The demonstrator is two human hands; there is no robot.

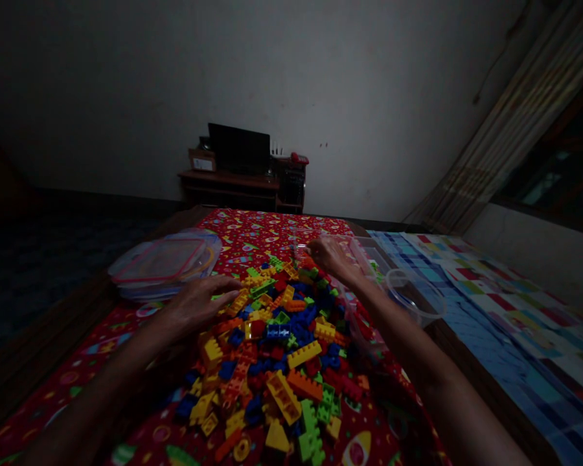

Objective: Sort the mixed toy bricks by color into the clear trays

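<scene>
A heap of toy building bricks (304, 355) in yellow, red, blue, green and orange lies in front of me. My left hand (206, 299) reaches in at the heap's left edge, fingers stretched and thumb apart, close to a yellow brick (238, 301). Beyond the far right side of the heap, my right hand (329, 254) has its fingers pinched together beside a clear plastic box (298, 237). Something orange (308, 261) shows just under those fingertips. Whether they grip it, I cannot tell in this dim light.
Stacked clear lids (168, 260) with coloured rims lie left of the heap. Clear containers (415, 298) stand to the right. A red patterned cloth (252, 230) covers the table. Beyond are a desk with a monitor (239, 149), and a checked bed cover (510, 310) at right.
</scene>
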